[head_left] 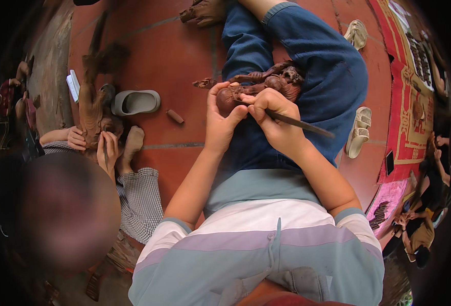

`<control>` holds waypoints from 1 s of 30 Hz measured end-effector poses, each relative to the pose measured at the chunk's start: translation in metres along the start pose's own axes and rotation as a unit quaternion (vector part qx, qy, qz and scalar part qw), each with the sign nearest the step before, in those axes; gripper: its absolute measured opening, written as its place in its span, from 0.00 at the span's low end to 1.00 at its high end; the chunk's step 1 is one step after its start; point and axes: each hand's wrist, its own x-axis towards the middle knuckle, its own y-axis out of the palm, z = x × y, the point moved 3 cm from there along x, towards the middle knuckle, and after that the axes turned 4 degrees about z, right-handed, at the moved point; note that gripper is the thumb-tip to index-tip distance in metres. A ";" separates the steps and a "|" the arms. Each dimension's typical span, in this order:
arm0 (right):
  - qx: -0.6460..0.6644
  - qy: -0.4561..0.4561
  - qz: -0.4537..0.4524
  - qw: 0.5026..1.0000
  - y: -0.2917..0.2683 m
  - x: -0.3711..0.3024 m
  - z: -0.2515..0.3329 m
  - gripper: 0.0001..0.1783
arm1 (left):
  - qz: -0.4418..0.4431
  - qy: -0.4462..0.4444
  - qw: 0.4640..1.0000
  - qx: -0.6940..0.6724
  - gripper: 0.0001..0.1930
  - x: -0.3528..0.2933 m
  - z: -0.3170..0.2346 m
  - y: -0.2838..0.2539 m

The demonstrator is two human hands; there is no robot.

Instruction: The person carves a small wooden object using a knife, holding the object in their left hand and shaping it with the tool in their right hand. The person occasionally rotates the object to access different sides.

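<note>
My left hand [221,125] is closed around the round, ball-like end of a reddish-brown wood carving [227,103]. The rest of that carving, with knobbly and branching shapes, lies across my bent legs in blue jeans. In my right hand [277,118] is a slim dark carving tool [308,127]; its wide end sticks out to the right behind the fist. The thin tip points left at the carving beside my left thumb, and the exact contact is partly hidden by my fingers.
A small wooden piece [175,116] and a grey clog [136,102] lie on the red tile floor [174,168]. At left, a person in checked clothes works on another wood carving [90,97]. Pale sandals [358,131], a red patterned mat [403,117] and a phone [389,162] are at right.
</note>
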 end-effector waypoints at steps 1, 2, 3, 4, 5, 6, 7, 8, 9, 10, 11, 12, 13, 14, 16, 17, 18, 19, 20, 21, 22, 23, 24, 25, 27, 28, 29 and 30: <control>0.068 0.083 -0.019 0.994 -0.005 -0.005 -0.002 0.09 | 0.025 0.006 1.000 0.010 0.39 -0.001 -0.002 -0.003; 0.143 0.089 -0.055 0.984 -0.013 -0.006 -0.003 0.07 | 0.051 0.012 0.998 0.019 0.41 -0.001 -0.004 -0.005; 0.204 0.134 -0.081 0.966 -0.023 -0.006 0.001 0.05 | 0.063 -0.006 0.997 0.044 0.42 -0.005 -0.009 -0.004; 0.265 0.178 -0.107 0.942 -0.035 -0.006 0.006 0.04 | 0.060 -0.005 0.996 0.066 0.41 -0.004 -0.010 -0.006; 0.247 0.162 -0.118 0.948 -0.046 -0.008 0.004 0.05 | 0.058 -0.005 0.994 0.088 0.40 -0.002 -0.009 -0.009; 0.228 0.144 -0.129 0.954 -0.057 -0.009 0.002 0.07 | 0.056 -0.003 0.992 0.110 0.40 0.001 -0.008 -0.011; 0.220 0.154 -0.135 0.954 -0.064 -0.011 0.005 0.05 | 0.054 -0.003 0.992 0.110 0.35 0.004 -0.009 -0.012; 0.221 0.144 -0.137 0.955 -0.067 -0.015 0.004 0.04 | 0.043 -0.001 0.992 0.121 0.33 0.005 -0.009 -0.012; 0.220 0.134 -0.137 0.957 -0.069 -0.019 0.001 0.04 | 0.031 0.001 0.991 0.131 0.31 0.005 -0.007 -0.012; 0.219 0.124 -0.136 0.958 -0.071 -0.023 -0.002 0.03 | 0.017 0.003 0.990 0.141 0.29 0.006 -0.005 -0.011; 0.225 0.120 -0.116 0.960 -0.072 -0.028 -0.007 0.03 | 0.007 0.026 0.984 0.174 0.27 0.007 -0.003 -0.011; 0.225 0.118 -0.111 0.961 -0.071 -0.029 -0.005 0.03 | -0.004 0.048 0.977 0.206 0.25 0.009 -0.001 -0.010; 0.226 0.116 -0.105 0.962 -0.068 -0.029 -0.001 0.04 | -0.015 0.072 0.968 0.239 0.23 0.010 -0.001 -0.009; 0.226 0.113 -0.098 0.962 -0.064 -0.029 0.003 0.04 | -0.025 0.074 0.967 0.243 0.23 0.010 0.000 -0.008; 0.269 0.121 -0.099 0.950 -0.060 -0.026 0.010 0.04 | -0.044 0.080 0.965 0.244 0.23 0.010 0.000 -0.002; 0.275 0.127 -0.096 0.948 -0.059 -0.026 0.012 0.04 | -0.047 0.076 0.966 0.242 0.23 0.009 0.000 0.001; 0.283 0.132 -0.090 0.946 -0.057 -0.024 0.014 0.04 | -0.052 0.073 0.967 0.240 0.23 0.009 -0.001 0.002; 0.303 0.134 -0.084 0.940 -0.057 -0.021 0.015 0.06 | -0.058 0.070 0.967 0.239 0.23 0.008 -0.003 0.005; 0.309 0.134 -0.082 0.938 -0.056 -0.018 0.019 0.06 | -0.067 0.057 0.971 0.224 0.23 0.007 -0.005 0.008; 0.315 0.136 -0.082 0.936 -0.054 -0.016 0.024 0.07 | -0.076 0.043 0.974 0.208 0.23 0.005 -0.007 0.012; 0.320 0.137 -0.082 0.934 -0.052 -0.014 0.027 0.08 | -0.084 0.029 0.977 0.193 0.23 0.004 -0.008 0.014; 0.340 0.139 -0.081 0.926 -0.049 -0.012 0.028 0.08 | -0.094 0.024 0.977 0.189 0.23 0.004 -0.008 0.013; 0.359 0.142 -0.080 0.919 -0.046 -0.010 0.028 0.08 | -0.103 0.018 0.977 0.183 0.24 0.006 -0.007 0.012; 0.377 0.145 -0.080 0.911 -0.045 -0.009 0.028 0.09 | -0.113 0.012 0.978 0.177 0.24 0.006 -0.006 0.012; 0.364 0.154 -0.090 0.914 -0.047 -0.008 0.026 0.10 | -0.128 -0.005 0.975 0.179 0.25 0.006 -0.007 0.011; 0.358 0.158 -0.095 0.915 -0.050 -0.006 0.024 0.10 | -0.135 -0.013 0.974 0.180 0.26 0.006 -0.008 0.011; 0.344 0.154 -0.097 0.921 -0.053 -0.004 0.021 0.10 | -0.132 -0.020 0.975 0.176 0.26 0.007 -0.010 0.011; 0.335 0.145 -0.086 0.927 -0.055 -0.002 0.020 0.10 | -0.129 -0.030 0.976 0.172 0.26 0.007 -0.010 0.011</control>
